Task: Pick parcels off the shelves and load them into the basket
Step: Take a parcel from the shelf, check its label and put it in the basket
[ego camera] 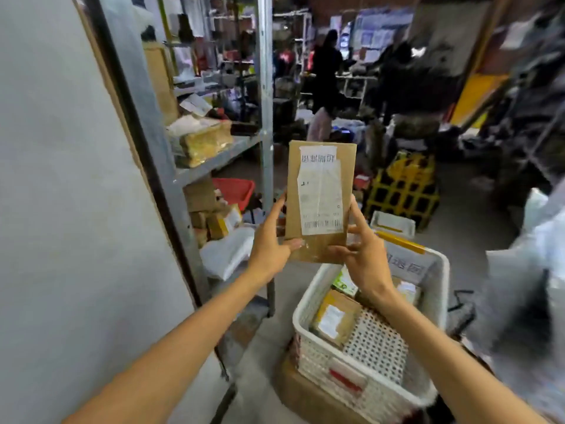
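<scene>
I hold a flat brown cardboard parcel (321, 191) upright in front of me, its white shipping label facing the camera. My left hand (270, 240) grips its lower left edge, thumb on the front. My right hand (365, 249) grips its lower right edge. The parcel hangs above the far end of a white perforated basket (318, 350) on the floor at lower right. Inside the basket lie a small brown labelled box (334, 319), a white dotted package (376, 344) and several other parcels.
A grey metal shelf unit (214, 157) stands to the left with taped parcels and white bags on its levels. A red crate (234, 189) and a yellow-black crate (403, 188) sit on the floor beyond. People stand far back. White bags hang at right.
</scene>
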The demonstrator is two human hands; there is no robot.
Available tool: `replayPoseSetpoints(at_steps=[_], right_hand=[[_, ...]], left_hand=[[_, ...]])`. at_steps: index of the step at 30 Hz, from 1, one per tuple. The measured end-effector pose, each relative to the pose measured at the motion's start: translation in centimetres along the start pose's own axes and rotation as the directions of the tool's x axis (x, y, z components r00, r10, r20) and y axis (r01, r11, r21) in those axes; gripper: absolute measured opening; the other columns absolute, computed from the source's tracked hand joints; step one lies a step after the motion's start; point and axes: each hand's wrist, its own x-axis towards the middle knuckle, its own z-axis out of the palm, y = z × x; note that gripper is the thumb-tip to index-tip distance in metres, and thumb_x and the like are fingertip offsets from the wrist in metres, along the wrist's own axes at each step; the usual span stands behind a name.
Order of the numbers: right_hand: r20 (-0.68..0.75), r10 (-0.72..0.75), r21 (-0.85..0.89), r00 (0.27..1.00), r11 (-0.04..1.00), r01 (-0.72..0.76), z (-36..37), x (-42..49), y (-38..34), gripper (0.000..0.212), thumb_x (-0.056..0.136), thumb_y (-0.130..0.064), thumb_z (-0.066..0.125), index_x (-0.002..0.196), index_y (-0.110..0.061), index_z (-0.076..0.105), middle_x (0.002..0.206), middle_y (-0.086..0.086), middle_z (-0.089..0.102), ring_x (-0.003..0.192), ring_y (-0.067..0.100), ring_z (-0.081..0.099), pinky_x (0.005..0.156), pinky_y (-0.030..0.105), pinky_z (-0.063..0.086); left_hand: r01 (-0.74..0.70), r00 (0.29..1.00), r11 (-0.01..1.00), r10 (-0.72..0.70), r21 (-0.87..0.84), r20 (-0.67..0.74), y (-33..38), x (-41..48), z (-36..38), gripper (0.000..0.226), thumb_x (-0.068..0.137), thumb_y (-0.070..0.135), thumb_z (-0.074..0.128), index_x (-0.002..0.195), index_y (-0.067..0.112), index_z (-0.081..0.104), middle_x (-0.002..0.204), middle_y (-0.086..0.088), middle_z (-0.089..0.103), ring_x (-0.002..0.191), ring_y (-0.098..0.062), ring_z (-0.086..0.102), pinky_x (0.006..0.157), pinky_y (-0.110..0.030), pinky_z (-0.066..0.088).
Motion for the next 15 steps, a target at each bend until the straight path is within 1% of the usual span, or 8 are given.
replayPoseSetpoints(at_steps=[1,3,6,8,10,12,15], right_hand=[[-0.044,0.027,-0.031,0.999,0.999,-0.029,-1.1,-0.3,1.3,0.101,0.081,0.010,0.067,0.153,-0.039,0.015,0.131,-0.010,0.056,0.110,0.013,0.062,0.074,0.026,0.059],[-0.130,0.083,-0.085,0.988,0.992,-0.095,-3.2,-0.7,3.7,0.102,0.080,0.008,0.069,0.152,-0.041,0.015,0.136,-0.006,0.055,0.112,0.016,0.062,0.080,0.036,0.059],[-0.226,0.183,-0.106,0.957,0.972,-0.211,-5.6,-0.9,6.9,0.103,0.081,0.006,0.069,0.152,-0.043,0.013,0.133,-0.005,0.058,0.108,0.016,0.064,0.085,0.040,0.058],[-0.272,0.231,-0.092,0.934,0.960,-0.264,-6.6,-0.9,9.3,0.100,0.081,0.007,0.069,0.152,-0.040,0.016,0.131,-0.006,0.058,0.105,0.012,0.065,0.084,0.035,0.058],[-0.290,0.277,-0.085,0.916,0.946,-0.313,-7.3,-0.6,11.7,0.099,0.080,0.009,0.068,0.152,-0.037,0.018,0.126,-0.008,0.059,0.102,0.008,0.065,0.082,0.029,0.058],[-0.286,0.345,-0.055,0.894,0.925,-0.375,-7.5,-0.5,14.3,0.099,0.081,0.009,0.067,0.151,-0.040,0.018,0.122,-0.012,0.058,0.102,0.006,0.064,0.080,0.026,0.058],[-0.275,0.416,-0.035,0.867,0.897,-0.441,-7.4,-0.3,17.6,0.098,0.081,0.011,0.064,0.150,-0.040,0.018,0.120,-0.015,0.059,0.096,0.000,0.066,0.070,0.014,0.055]], left_hand=[[-0.003,0.998,1.000,0.003,-0.010,0.055,-0.4,0.8,1.8,0.090,0.079,-0.001,0.072,0.150,0.025,0.022,0.145,0.011,0.036,0.132,-0.007,0.034,0.098,-0.015,0.034],[-0.011,0.989,1.000,0.015,-0.028,0.148,-1.0,2.3,5.5,0.090,0.080,0.000,0.072,0.150,0.025,0.022,0.147,0.009,0.034,0.130,-0.001,0.029,0.096,-0.012,0.027],[0.005,0.959,0.998,0.014,-0.067,0.283,-2.1,4.3,10.6,0.089,0.081,-0.001,0.070,0.150,0.029,0.022,0.145,0.011,0.036,0.122,0.003,0.029,0.093,-0.011,0.031],[0.016,0.936,0.997,0.013,-0.078,0.352,-3.0,5.5,13.6,0.089,0.081,-0.003,0.068,0.149,0.033,0.023,0.138,0.018,0.037,0.124,0.000,0.034,0.092,-0.010,0.040],[0.035,0.913,0.996,0.002,-0.085,0.408,-4.3,6.7,16.2,0.090,0.080,-0.003,0.068,0.147,0.037,0.025,0.139,0.020,0.036,0.131,-0.007,0.038,0.091,-0.018,0.049],[0.080,0.884,0.994,-0.035,-0.076,0.467,-5.7,7.6,18.5,0.090,0.081,-0.004,0.067,0.148,0.035,0.023,0.148,0.014,0.033,0.133,-0.009,0.037,0.085,-0.011,0.049],[0.121,0.849,0.991,-0.073,-0.057,0.524,-8.2,8.7,21.4,0.090,0.081,-0.004,0.068,0.148,0.034,0.022,0.148,0.011,0.034,0.131,-0.010,0.040,0.088,-0.009,0.045]])
